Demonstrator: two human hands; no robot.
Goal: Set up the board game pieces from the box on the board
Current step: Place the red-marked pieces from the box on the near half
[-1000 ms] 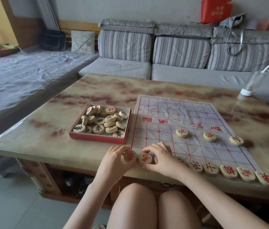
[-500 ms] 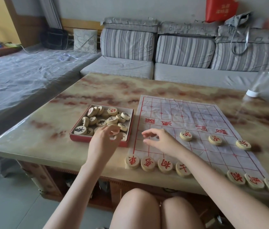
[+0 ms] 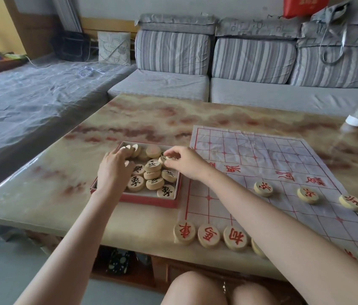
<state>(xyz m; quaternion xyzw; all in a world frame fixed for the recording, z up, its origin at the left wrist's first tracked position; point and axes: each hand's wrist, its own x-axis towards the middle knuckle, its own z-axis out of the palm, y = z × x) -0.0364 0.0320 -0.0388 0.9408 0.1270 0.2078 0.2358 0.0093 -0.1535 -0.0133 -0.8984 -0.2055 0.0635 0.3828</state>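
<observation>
A red box (image 3: 149, 202) of round wooden pieces with black characters (image 3: 136, 183) sits on the marble table, left of the paper board (image 3: 261, 155). My left hand (image 3: 114, 170) reaches into the box's far left corner, fingertips on the pieces leaning there; whether it grips one is unclear. My right hand (image 3: 184, 161) is over the box's far right side, thumb and forefinger pinched on a piece (image 3: 164, 159). Red-lettered pieces (image 3: 208, 235) line the board's near edge, partly hidden by my right forearm. Three more red-lettered pieces (image 3: 307, 194) stand further up the board.
A clear plastic bottle with a white cap (image 3: 355, 121) lies at the table's far right. A grey striped sofa (image 3: 173, 84) runs behind and to the left of the table. The table's near edge (image 3: 129, 236) is just above my knees.
Both hands have left the near row of red pieces and moved up and left into the box. The right hand has closed on a piece there.
</observation>
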